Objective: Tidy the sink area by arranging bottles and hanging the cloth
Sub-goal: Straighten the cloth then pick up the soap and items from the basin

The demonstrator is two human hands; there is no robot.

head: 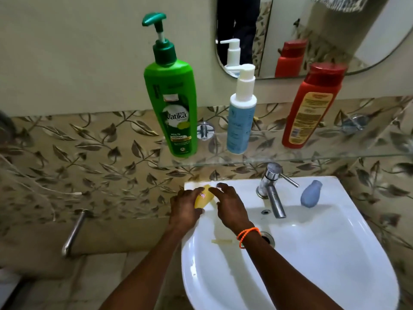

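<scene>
A small yellow bottle lies on the back left corner of the white sink. My left hand is wrapped around it from the left. My right hand rests against its right side, fingers spread over it. On the glass shelf above stand a green pump shampoo bottle, a pale blue pump bottle and a red bottle. A small blue-grey bottle lies on the sink rim right of the tap. A striped cloth hangs at the top right edge.
A mirror hangs above the shelf. A metal bar sticks out of the tiled wall left of the sink. A thin pale stick lies in the basin near the drain.
</scene>
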